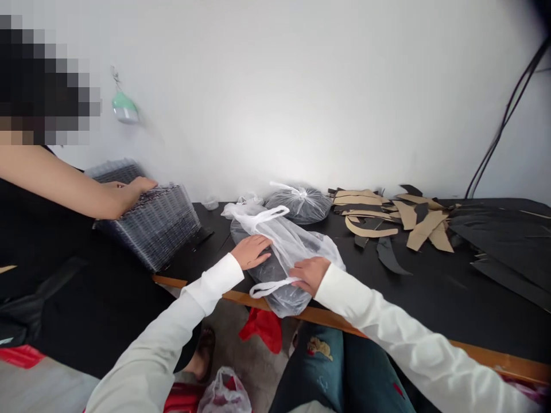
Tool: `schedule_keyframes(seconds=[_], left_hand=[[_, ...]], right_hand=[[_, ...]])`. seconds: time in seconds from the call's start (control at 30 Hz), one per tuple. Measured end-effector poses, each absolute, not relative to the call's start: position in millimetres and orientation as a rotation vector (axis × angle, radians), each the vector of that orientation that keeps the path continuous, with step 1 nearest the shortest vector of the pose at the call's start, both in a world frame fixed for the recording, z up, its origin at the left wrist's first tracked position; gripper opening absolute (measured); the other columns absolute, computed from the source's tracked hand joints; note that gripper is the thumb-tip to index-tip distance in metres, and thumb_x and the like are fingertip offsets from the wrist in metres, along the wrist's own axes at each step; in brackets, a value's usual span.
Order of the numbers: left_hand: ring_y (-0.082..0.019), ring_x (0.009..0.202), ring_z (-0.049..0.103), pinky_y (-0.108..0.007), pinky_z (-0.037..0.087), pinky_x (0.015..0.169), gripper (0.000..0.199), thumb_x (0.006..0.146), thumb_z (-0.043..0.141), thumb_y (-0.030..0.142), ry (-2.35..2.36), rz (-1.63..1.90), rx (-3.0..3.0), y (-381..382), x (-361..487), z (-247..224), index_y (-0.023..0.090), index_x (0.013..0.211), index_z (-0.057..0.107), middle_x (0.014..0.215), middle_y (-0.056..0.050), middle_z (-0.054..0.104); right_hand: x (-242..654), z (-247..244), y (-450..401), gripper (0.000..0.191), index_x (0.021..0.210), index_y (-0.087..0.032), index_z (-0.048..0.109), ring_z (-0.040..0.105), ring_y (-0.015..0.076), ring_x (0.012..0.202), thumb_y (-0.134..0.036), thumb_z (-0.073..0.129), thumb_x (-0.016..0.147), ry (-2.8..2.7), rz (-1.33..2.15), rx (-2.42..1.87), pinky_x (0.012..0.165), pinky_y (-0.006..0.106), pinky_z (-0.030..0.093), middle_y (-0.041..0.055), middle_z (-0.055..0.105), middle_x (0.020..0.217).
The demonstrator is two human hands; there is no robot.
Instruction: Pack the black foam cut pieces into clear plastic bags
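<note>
A clear plastic bag (293, 235) with white loop handles lies in front of me at the table's edge, with dark contents that I cannot make out. My left hand (251, 251) rests on the bag's left side, its fingers stretched out and slightly apart. At the bag's right side, my right hand (310, 274) is closed on the plastic beside the lower handle. Its fingertips are partly hidden. Behind lies a knotted clear bag (301, 205) with dark contents.
Cardboard strips (370, 199) and black curved pieces (508, 235) lie along the right of the black table (430, 298). To the left, a co-worker's hand (133, 195) is at a grey woven basket (150, 235). Below hangs red plastic (262, 328).
</note>
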State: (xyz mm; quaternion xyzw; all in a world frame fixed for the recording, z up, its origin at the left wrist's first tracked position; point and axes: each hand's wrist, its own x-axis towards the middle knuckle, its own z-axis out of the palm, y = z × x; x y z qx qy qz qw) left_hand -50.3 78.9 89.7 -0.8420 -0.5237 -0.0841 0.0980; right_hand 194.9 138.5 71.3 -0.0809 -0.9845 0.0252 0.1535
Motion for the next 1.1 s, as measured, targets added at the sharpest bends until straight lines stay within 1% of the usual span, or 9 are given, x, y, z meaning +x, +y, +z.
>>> schedule_keyframes(seconds=[0.13,0.27,0.47,0.57,0.63,0.77,0.93,1.0,1.1], left_hand=[[-0.034,0.115,0.051,-0.052,0.04,0.099,0.029,0.087,0.052,0.031,-1.509,-0.173,-2.561,90.2,-42.8,100.0,0.014,0.105,0.066,0.119,-0.018,0.059],[-0.028,0.109,0.056,-0.038,0.041,0.099,0.021,0.083,0.054,0.033,-1.415,-0.072,-2.865,76.1,-41.1,118.7,0.02,0.079,0.069,0.104,-0.009,0.068],[-0.017,0.056,0.058,-0.028,0.044,0.063,0.058,0.095,0.025,0.05,-2.301,0.025,-2.55,25.2,-88.5,135.0,0.02,0.061,0.061,0.059,-0.003,0.06],[-0.02,0.063,0.063,-0.028,0.045,0.066,0.042,0.088,0.04,0.05,-2.547,0.355,-2.262,8.4,-98.5,126.1,0.02,0.075,0.067,0.061,-0.003,0.064],[-0.024,0.068,0.065,-0.03,0.047,0.067,0.038,0.078,0.056,0.046,-2.563,0.452,-2.176,1.4,-93.9,113.9,0.018,0.101,0.067,0.064,-0.003,0.066],[-0.03,0.09,0.067,-0.034,0.051,0.074,0.09,0.071,0.065,0.03,-2.422,0.464,-2.238,-6.3,-66.0,90.1,0.011,0.149,0.025,0.099,-0.011,0.069],[-0.033,0.104,0.062,-0.038,0.052,0.08,0.1,0.07,0.068,0.013,-2.21,0.529,-2.156,1.4,-42.1,101.2,0.014,0.154,0.013,0.128,-0.021,0.052],[-0.033,0.102,0.063,-0.038,0.052,0.077,0.092,0.073,0.066,0.013,-2.263,0.531,-1.933,9.1,-43.6,119.2,0.016,0.153,0.019,0.129,-0.023,0.05],[-0.035,0.103,0.062,-0.037,0.052,0.073,0.073,0.083,0.058,0.021,-2.277,0.334,-1.527,17.6,-51.3,147.3,0.012,0.149,0.028,0.13,-0.025,0.048]], right_hand=[[217.2,106.2,143.3,0.028,0.083,-0.021,0.069,0.057,0.0188,0.083,-0.046,0.056,0.088,-2.786,0.184,0.102,0.074,0.031,0.042,0.005,0.063,0.088],[243.7,138.3,147.3,0.035,0.082,-0.019,0.062,0.055,0.0209,0.102,-0.043,0.041,0.095,-2.608,0.352,0.296,0.087,0.034,0.042,0.0119,0.059,0.11],[268.7,94.5,173.6,0.03,0.096,-0.02,0.064,0.053,0.02,0.057,-0.039,0.041,0.091,-2.872,-0.21,-0.272,0.064,0.037,0.041,0.0052,0.055,0.058],[277.1,75.6,216.4,0.033,0.097,-0.024,0.07,0.049,0.0202,0.044,-0.049,0.052,0.085,-2.791,-0.393,-0.937,0.062,0.044,0.044,0.001,0.045,0.045],[279.2,76.6,251.0,0.037,0.102,-0.021,0.072,0.053,0.0243,0.044,-0.048,0.062,0.079,-2.739,-0.412,-1.285,0.061,0.052,0.045,0.0023,0.047,0.045],[274.5,97.5,279.1,0.079,0.127,-0.009,0.06,0.062,0.0384,0.061,-0.051,0.077,0.062,-2.713,-0.482,-1.489,0.058,0.058,0.045,0.0143,0.061,0.059],[234.0,113.1,188.0,0.051,0.138,-0.017,0.05,0.059,0.037,0.105,-0.021,0.046,0.087,-2.714,-0.639,-0.736,0.083,0.054,0.046,0.0213,0.063,0.118],[210.0,104.7,147.6,0.048,0.134,-0.021,0.055,0.055,0.0323,0.116,-0.021,0.051,0.086,-2.759,-0.587,-0.305,0.098,0.049,0.04,0.0154,0.062,0.125],[184.8,81.3,123.4,0.064,0.138,-0.017,0.051,0.053,0.0322,0.12,-0.043,0.063,0.081,-2.75,-0.43,-0.28,0.103,0.046,0.035,0.0164,0.06,0.13]])
